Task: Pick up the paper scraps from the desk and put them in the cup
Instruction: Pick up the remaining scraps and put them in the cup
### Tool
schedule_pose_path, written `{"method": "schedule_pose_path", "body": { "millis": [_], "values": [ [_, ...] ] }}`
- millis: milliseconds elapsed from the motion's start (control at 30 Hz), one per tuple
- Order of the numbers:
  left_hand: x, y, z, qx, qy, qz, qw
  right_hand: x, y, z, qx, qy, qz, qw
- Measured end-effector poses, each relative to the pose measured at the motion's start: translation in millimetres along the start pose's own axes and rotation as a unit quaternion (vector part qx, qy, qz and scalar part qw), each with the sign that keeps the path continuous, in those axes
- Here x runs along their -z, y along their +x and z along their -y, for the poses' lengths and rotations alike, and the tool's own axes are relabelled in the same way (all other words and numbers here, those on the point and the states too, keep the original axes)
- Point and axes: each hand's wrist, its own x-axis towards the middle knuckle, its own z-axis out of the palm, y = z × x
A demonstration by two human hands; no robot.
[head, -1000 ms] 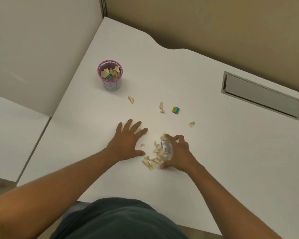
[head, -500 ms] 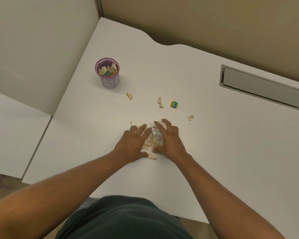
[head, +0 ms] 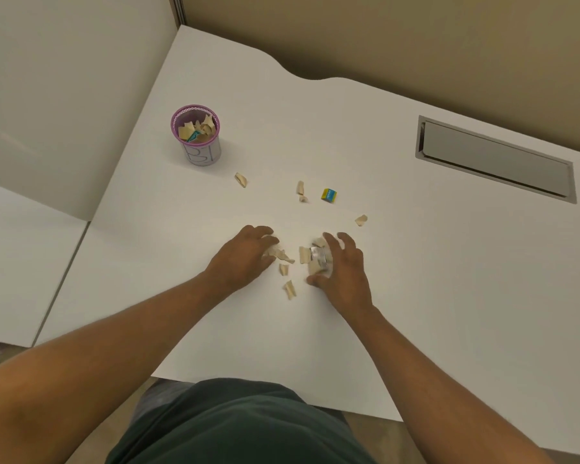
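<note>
A purple-rimmed cup stands at the desk's far left, holding several beige paper scraps. My left hand curls over a clump of scraps near the desk's middle. My right hand cups more scraps and a small silvery piece under its fingers. Between the hands lie loose scraps. Farther off lie single scraps, a pair, one at the right, and a yellow-and-blue scrap.
The white desk has a grey metal cable hatch at the far right. A lower white surface adjoins on the left. A beige wall runs along the wavy back edge. My dark-clad lap shows at the near edge.
My hands pushed together over the scrap pile, then drew slightly apart, each with scraps under its fingers. A few scraps now lie loose between them.
</note>
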Motion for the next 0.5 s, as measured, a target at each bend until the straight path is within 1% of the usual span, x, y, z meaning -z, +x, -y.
{"method": "schedule_pose_path", "body": {
  "millis": [67, 133, 167, 233, 300, 367, 433, 500],
  "values": [
    [0, -8, 3, 0.002, -0.006, -0.029, 1.0, 0, -12, -6, -0.029, -0.001, -0.037, 0.999],
    [-4, -15, 2, 0.012, 0.028, -0.052, 0.998, -5, -25, -6, -0.059, 0.018, -0.04, 0.997],
    [-6, -17, 0, 0.026, 0.043, -0.046, 0.998, -9, -30, -3, -0.064, 0.032, -0.035, 0.997],
    [-11, -19, -9, 0.052, 0.056, -0.01, 0.997, -17, -40, 8, -0.054, 0.055, -0.028, 0.997],
    [-19, -18, -19, 0.046, 0.04, 0.021, 0.998, -26, -45, 23, -0.036, 0.086, -0.025, 0.995],
    [-26, -17, -29, 0.032, -0.003, 0.038, 0.999, -33, -47, 38, -0.025, 0.132, -0.023, 0.991],
    [-28, -14, -36, 0.026, -0.054, 0.049, 0.997, -36, -47, 46, -0.023, 0.161, -0.039, 0.986],
    [-27, -13, -38, 0.017, -0.068, 0.046, 0.996, -34, -44, 44, -0.016, 0.139, -0.081, 0.987]
  ]
}}
